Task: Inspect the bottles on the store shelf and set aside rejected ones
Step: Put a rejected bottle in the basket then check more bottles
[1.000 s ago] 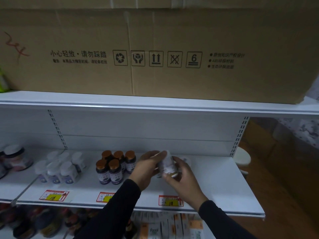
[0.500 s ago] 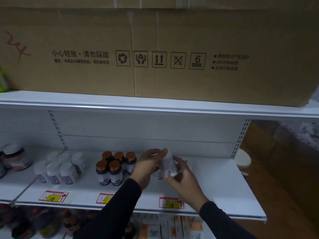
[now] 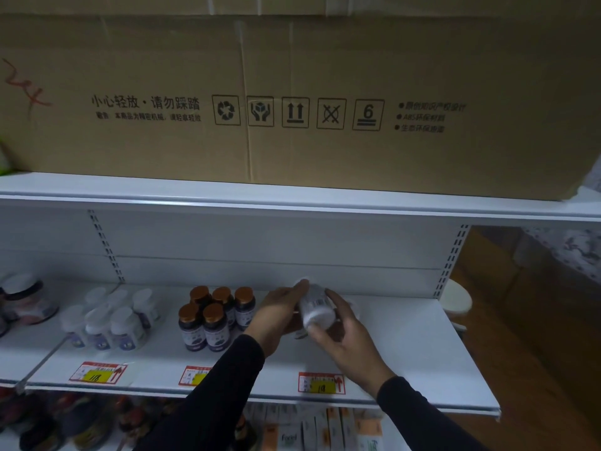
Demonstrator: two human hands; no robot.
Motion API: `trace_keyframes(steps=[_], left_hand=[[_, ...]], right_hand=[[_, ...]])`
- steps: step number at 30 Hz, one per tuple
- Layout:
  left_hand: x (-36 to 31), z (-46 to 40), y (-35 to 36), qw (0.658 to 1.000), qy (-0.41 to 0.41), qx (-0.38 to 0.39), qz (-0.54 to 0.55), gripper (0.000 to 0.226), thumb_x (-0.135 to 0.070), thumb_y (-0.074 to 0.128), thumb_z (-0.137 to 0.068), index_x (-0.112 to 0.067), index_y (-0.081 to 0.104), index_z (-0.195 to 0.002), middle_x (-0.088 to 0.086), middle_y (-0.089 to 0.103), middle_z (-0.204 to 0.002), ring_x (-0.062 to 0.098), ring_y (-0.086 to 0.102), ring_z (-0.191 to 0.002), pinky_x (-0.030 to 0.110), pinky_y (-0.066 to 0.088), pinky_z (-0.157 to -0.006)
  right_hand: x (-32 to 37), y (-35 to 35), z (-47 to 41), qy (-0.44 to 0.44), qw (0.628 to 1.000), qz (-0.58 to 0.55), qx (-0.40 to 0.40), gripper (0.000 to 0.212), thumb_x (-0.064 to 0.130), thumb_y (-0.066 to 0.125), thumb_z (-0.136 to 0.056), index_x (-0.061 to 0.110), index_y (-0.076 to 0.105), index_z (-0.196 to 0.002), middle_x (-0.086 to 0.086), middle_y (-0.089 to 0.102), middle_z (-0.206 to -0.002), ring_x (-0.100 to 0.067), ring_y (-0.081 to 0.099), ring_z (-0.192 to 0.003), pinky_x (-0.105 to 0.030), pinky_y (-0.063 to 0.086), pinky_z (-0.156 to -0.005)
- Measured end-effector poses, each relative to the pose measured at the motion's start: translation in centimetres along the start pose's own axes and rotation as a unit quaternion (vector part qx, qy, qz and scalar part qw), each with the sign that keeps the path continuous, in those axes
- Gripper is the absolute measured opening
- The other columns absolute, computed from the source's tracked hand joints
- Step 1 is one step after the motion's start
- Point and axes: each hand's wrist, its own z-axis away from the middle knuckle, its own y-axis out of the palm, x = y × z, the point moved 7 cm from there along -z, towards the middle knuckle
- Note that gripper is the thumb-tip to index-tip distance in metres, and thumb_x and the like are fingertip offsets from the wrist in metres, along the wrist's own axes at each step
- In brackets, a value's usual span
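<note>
A white bottle (image 3: pixel 314 306) is held tilted above the white shelf (image 3: pixel 422 346), its flat end turned toward the camera and a barcode visible on its side. It is gripped by both hands. The left hand (image 3: pixel 276 315) is wrapped around the bottle's left side, with the fingers curled and a fingertip reaching the far end. The right hand (image 3: pixel 346 333) cups the bottle from the right and below, thumb pressed under the near end and fingers curled around the far side. Both arms are covered by black sleeves (image 3: pixel 224 392).

Just left of the held bottle, five dark bottles with copper-coloured caps (image 3: pixel 213 315) stand upright in a tight cluster; they are partly overlapped by the left hand. Further left of the bottle, a group of small white-capped bottles (image 3: pixel 110 320) stands on the same shelf, and beyond them a larger jar (image 3: pixel 26 301) is seen, blurred. Directly behind the held bottle something pale can be made out, but it is mostly hidden by the hands.

Below the bottle, red and yellow price tags (image 3: pixel 321 383) are fixed along the shelf's front edge. Under that edge, boxed goods (image 3: pixel 325 431) are partly visible. Above the bottle, a large cardboard box (image 3: pixel 292 92) printed with handling symbols rests on the upper shelf (image 3: pixel 292 198). To the right of the bottle, past the shelf end, a round white stool (image 3: pixel 457 296) stands on a brown floor.
</note>
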Motion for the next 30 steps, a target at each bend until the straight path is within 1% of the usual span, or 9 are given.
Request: trace_keyframes(steps=[3,7,11,13,16,19,21,25,30], left_hand=[[2.0,-0.6,-0.3,0.996,-0.087,-0.004,0.025,0.057,-0.059,0.060,-0.087,-0.007,0.070,-0.110,0.015,0.074,-0.102,0.032,0.069,-0.100,0.043,0.053,-0.095],[3.6,-0.6,-0.8,0.987,-0.145,-0.016,0.063,0.056,-0.061,0.062,-0.083,-0.013,0.069,-0.111,0.016,0.070,-0.101,0.026,0.064,-0.094,0.027,0.050,-0.068],[3.4,0.0,-0.6,0.989,-0.136,0.002,0.057,0.047,-0.056,0.058,-0.089,-0.013,0.068,-0.103,0.011,0.070,-0.087,0.020,0.063,-0.079,0.023,0.046,-0.061],[2.7,0.2,-0.4,0.992,-0.110,0.010,0.055,0.046,-0.051,0.058,-0.091,-0.008,0.068,-0.104,0.009,0.073,-0.087,0.023,0.068,-0.079,0.027,0.050,-0.065],[0.6,0.7,-0.2,0.999,-0.010,0.037,0.026,0.039,-0.033,0.066,-0.091,-0.004,0.065,-0.116,0.013,0.074,-0.104,0.029,0.071,-0.096,0.037,0.057,-0.083],[-1.0,1.7,0.2,0.988,0.112,0.070,-0.079,0.048,-0.017,0.078,-0.078,-0.012,0.063,-0.122,0.004,0.072,-0.112,0.022,0.068,-0.107,0.040,0.055,-0.093],[-1.4,2.5,0.6,0.971,0.172,0.080,-0.143,0.048,-0.010,0.083,-0.073,-0.019,0.064,-0.117,-0.005,0.071,-0.112,0.013,0.065,-0.109,0.032,0.055,-0.091],[-1.5,3.5,1.3,0.958,0.214,0.092,-0.168,0.050,-0.008,0.085,-0.071,-0.021,0.062,-0.114,-0.013,0.068,-0.111,0.007,0.062,-0.111,0.027,0.051,-0.096],[-1.5,3.7,1.4,0.955,0.224,0.090,-0.174,0.051,-0.019,0.083,-0.068,-0.028,0.061,-0.113,-0.014,0.067,-0.112,0.010,0.062,-0.111,0.033,0.053,-0.095]], right_hand=[[0.5,0.1,0.0,-0.013,0.999,0.032,0.002,0.062,0.033,0.075,-0.084,0.050,0.036,-0.129,0.021,0.057,-0.118,0.009,0.059,-0.104,-0.013,0.050,-0.084],[0.2,0.1,0.1,-0.020,0.999,0.046,0.003,0.063,0.038,0.075,-0.083,0.050,0.037,-0.131,0.016,0.062,-0.114,0.002,0.061,-0.101,-0.019,0.053,-0.087],[0.1,0.2,0.4,-0.019,0.999,0.041,0.003,0.059,0.036,0.074,-0.084,0.051,0.039,-0.129,0.015,0.064,-0.112,0.001,0.062,-0.100,-0.021,0.054,-0.086],[-0.1,0.3,0.4,-0.009,0.999,0.035,0.005,0.058,0.037,0.072,-0.086,0.049,0.037,-0.131,0.019,0.061,-0.116,0.005,0.061,-0.102,-0.020,0.053,-0.088],[-0.9,0.1,0.3,0.009,1.000,0.023,0.007,0.062,0.041,0.067,-0.089,0.043,0.034,-0.142,0.017,0.059,-0.125,0.008,0.060,-0.106,-0.016,0.051,-0.090],[-1.5,-0.3,0.3,0.018,1.000,0.015,0.003,0.067,0.039,0.072,-0.086,0.045,0.034,-0.142,0.019,0.057,-0.129,0.006,0.057,-0.113,-0.017,0.050,-0.094],[-1.6,-0.8,0.2,0.019,1.000,0.023,-0.009,0.069,0.034,0.077,-0.082,0.048,0.038,-0.136,0.024,0.056,-0.124,0.012,0.054,-0.111,-0.012,0.049,-0.088],[-1.4,-1.5,0.1,0.013,0.999,0.037,-0.031,0.062,0.020,0.080,-0.079,0.048,0.044,-0.121,0.025,0.057,-0.118,0.019,0.052,-0.106,-0.003,0.044,-0.081],[-1.8,-1.4,0.1,0.008,0.999,0.046,-0.028,0.056,0.022,0.077,-0.082,0.051,0.046,-0.118,0.027,0.057,-0.120,0.014,0.053,-0.110,-0.004,0.044,-0.083]])
